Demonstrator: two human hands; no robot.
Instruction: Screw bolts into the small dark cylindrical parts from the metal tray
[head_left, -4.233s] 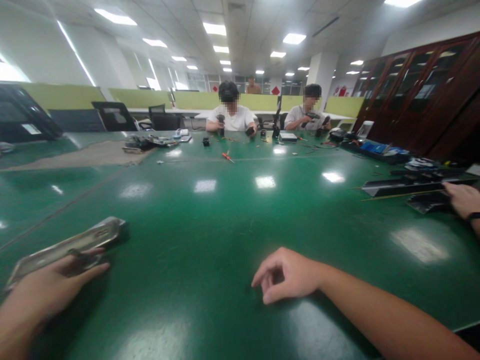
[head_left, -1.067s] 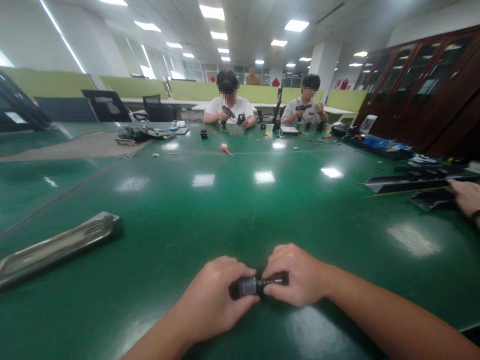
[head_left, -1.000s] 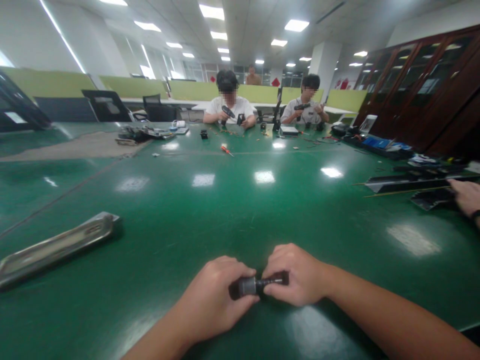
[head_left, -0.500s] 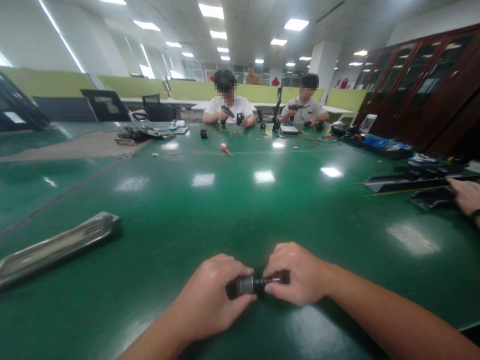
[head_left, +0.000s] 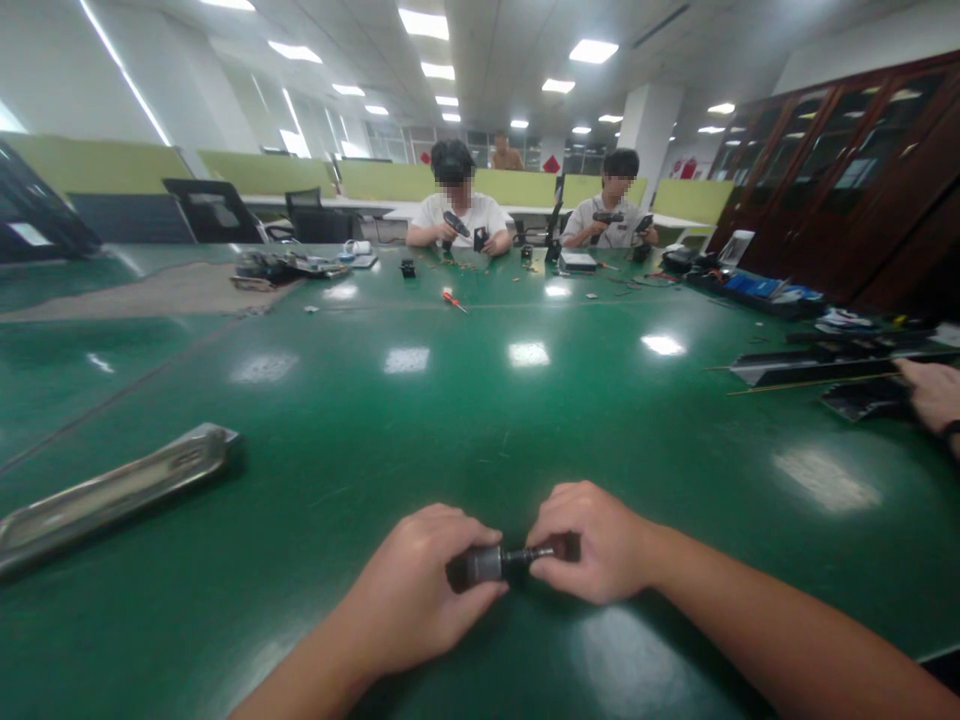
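Observation:
Low over the green table (head_left: 480,440), both my hands hold a small dark cylindrical part (head_left: 484,563) with a thin shaft (head_left: 521,556) on its right side. My left hand (head_left: 424,570) is closed around the thicker grey-black body, thumb below and fingers above. The shaft's right end is pinched between the thumb and fingers of my right hand (head_left: 589,545). A short metallic tip shows inside that pinch. The part lies roughly level, and its exact kind cannot be made out.
A long metal piece (head_left: 120,495) lies at left. Farther off is an orange screwdriver (head_left: 453,301). Two people across the table hold power drills (head_left: 456,224). At right, another person's hand (head_left: 934,392) touches dark metal strips (head_left: 817,365). Assorted parts (head_left: 285,268) lie at the back left.
My left hand has shifted slightly left with the thick body, and more of the thin shaft shows between my hands. The person at far right has raised a dark piece.

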